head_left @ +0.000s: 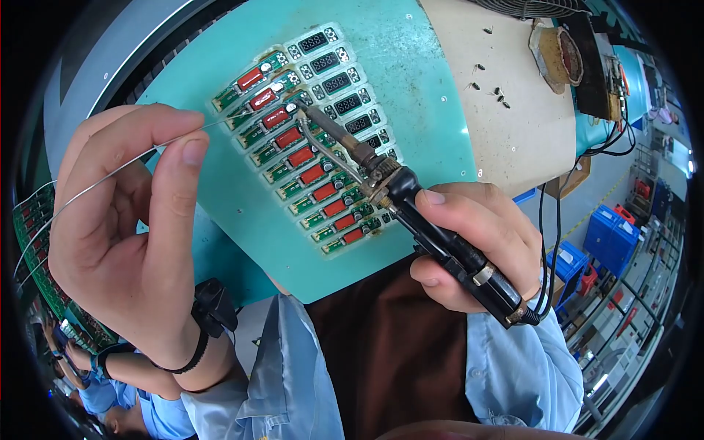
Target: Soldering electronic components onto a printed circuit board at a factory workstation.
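A soldering iron (440,238) with a black handle is gripped in my right hand (480,246). Its tip reaches a panel of small green circuit boards (301,172) near the third board from the far end. My left hand (136,198) pinches a thin strand of solder wire (110,174) between thumb and forefinger, and the wire's end runs toward the same boards. Each board carries a red rectangular component (301,155), a small round part and a black digit display (336,82). The panel lies on a turquoise sheet (411,117).
Several small loose components (480,67) lie on the beige surface right of the sheet. Beyond them stands a round worn holder (561,55) beside a dark device with cables (623,136). More boards (44,257) sit at far left, near another person (136,396). Blue bins (612,231) stand at right.
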Tool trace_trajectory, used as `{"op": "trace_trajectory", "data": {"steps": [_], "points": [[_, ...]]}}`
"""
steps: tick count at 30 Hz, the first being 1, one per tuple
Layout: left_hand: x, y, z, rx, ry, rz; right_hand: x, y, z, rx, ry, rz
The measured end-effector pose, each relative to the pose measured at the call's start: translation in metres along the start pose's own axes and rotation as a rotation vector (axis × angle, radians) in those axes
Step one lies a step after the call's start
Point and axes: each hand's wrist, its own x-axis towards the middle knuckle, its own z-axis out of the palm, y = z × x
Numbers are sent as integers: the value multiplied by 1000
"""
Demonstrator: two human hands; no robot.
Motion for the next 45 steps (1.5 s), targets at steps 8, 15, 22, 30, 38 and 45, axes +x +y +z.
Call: {"op": "trace_trajectory", "data": {"steps": [8,15,22,30,38,45], "points": [[-2,5,2,-69,24,-42,-2,-2,2,29,68,52],[-11,13,-7,-108,41,-43,-8,-8,-4,22,129,-25],[-15,10,2,-107,21,-29,-18,4,2,-19,77,-73],[-16,10,3,-98,7,-17,-17,0,1,-10,35,-63],[-12,6,9,-80,-19,-16,-17,5,2,1,38,-59],[-10,7,8,-52,-31,-32,-15,5,3,18,43,-65]]}}
